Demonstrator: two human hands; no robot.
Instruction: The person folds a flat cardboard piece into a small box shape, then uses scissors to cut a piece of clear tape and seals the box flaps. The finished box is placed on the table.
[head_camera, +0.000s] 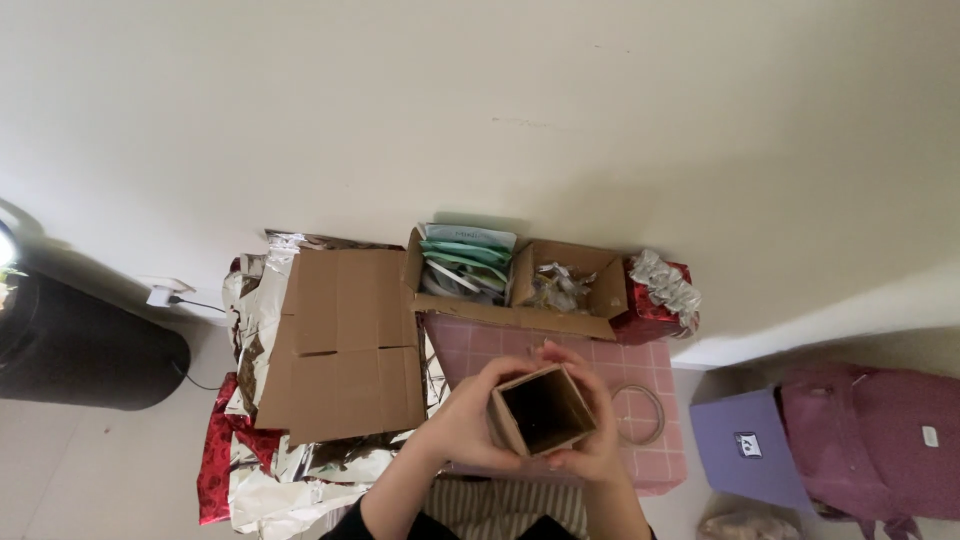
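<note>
I hold a small open cardboard box (541, 410) between both hands, its dark hollow facing up at me, just above the near part of the pink checked tabletop (480, 345). My left hand (468, 420) wraps its left side with the fingers (497, 372) curled against the wall and top corner; my right hand (598, 425) cups the right side, so both sets of fingers are clamped on the box. Just right of my right hand a clear tape ring (637, 414) lies on the tabletop. Beyond my fingers, at the far edge, stands a shallow divided carton (512, 315) with green and white packets in one half and small crumpled bits in the other, and beside it to the right a red wrapped parcel (652, 312) with a silver bow. Left of my left hand a flattened brown cardboard sheet (345, 340) lies over crumpled silver and red wrapping foil (250, 450). Far right, well apart, are a lilac box (745, 445) and a maroon bag (880, 440).
</note>
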